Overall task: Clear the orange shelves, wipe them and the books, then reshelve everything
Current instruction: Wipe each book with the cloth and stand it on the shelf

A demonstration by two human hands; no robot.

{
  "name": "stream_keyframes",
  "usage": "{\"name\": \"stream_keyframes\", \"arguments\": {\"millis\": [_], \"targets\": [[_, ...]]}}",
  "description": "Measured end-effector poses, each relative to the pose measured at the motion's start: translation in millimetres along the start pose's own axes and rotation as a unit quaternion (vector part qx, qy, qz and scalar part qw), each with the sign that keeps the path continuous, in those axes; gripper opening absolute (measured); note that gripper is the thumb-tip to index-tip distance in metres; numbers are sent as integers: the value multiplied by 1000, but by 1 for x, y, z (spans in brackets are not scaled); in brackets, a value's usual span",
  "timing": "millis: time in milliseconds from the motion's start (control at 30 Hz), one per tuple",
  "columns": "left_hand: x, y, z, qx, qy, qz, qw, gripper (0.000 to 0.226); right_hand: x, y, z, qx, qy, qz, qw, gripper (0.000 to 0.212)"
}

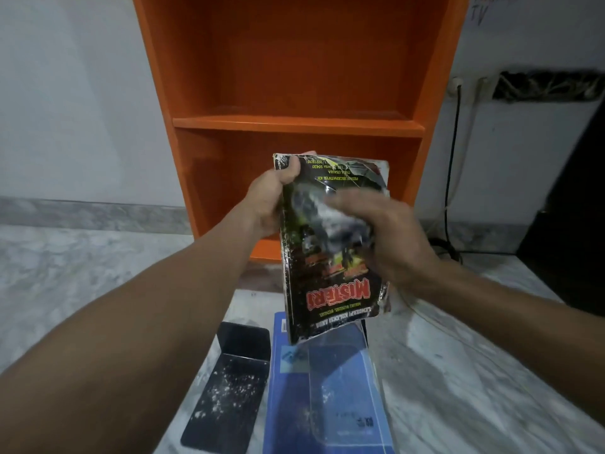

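Centre frame, the book (pixel 327 290) has its long axis near vertical, title inverted at its lower end. The left grip (pixel 268 198) pinches its top-left corner. The right grip (pixel 386 237) lies blurred across the cover, state unclear.

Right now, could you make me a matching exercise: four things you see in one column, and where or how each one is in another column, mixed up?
Things:
1. MISTERI book
2. blue book
3. black metal bookend
4. orange shelves

States:
A. upright against the white wall
B. lying flat on the floor, cover up
C. gripped by the left hand at a top corner
D. L-shaped, on the floor, dusted with white specks

Pairs: 1-C, 2-B, 3-D, 4-A.
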State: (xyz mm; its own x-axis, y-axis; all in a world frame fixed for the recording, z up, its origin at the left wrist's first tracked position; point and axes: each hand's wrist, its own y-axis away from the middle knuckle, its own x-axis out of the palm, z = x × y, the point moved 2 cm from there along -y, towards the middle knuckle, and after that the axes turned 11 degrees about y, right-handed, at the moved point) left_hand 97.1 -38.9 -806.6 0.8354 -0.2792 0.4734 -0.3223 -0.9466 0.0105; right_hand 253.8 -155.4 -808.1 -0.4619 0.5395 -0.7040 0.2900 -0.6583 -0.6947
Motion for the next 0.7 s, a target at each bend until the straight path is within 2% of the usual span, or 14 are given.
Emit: {"name": "stream_keyframes", "arguments": {"millis": [67, 133, 167, 233, 367, 400, 433, 500, 567, 633, 700], "targets": [[10, 2, 2, -25, 13, 13, 1000, 35, -2, -31, 1, 31, 7, -49, 998, 54], [20, 3, 3, -25, 28, 43, 998, 29, 11, -32, 7, 47, 19, -25, 998, 54], [23, 3, 2, -10, 35, 60, 998, 31, 22, -19, 10, 28, 51, 0, 998, 58], [21, 3, -2, 22, 58, 59, 996, 36, 45, 24, 14, -76, 118, 52, 989, 62], [2, 1, -7, 18, 73, 51, 996, 38, 61, 102, 20, -298, 122, 225, 920, 33], [-3, 1, -6, 16, 66, 46, 997, 37, 57, 105, 18, -306, 109, 251, 912, 31], [-5, 1, -5, 17, 60, 43, 997, 36, 53, 102, 16, -285, 92, 260, 918, 39], [-7, 0, -2, 14, 58, 35, 998, 36, 42, 80, 5, -212, 65, 207, 953, 56], [-5, -1, 1, 4, 57, 36, 998, 37, 24, 41, -2, -128, 37, 103, 986, 60], [0, 1, 3, -16, 48, 45, 998, 44, 8, -3, -6, -44, 45, -13, 998, 55], [8, 3, 4, -31, 35, 60, 997, 55, 8, -24, -4, 14, 85, -61, 994, 54]]}}
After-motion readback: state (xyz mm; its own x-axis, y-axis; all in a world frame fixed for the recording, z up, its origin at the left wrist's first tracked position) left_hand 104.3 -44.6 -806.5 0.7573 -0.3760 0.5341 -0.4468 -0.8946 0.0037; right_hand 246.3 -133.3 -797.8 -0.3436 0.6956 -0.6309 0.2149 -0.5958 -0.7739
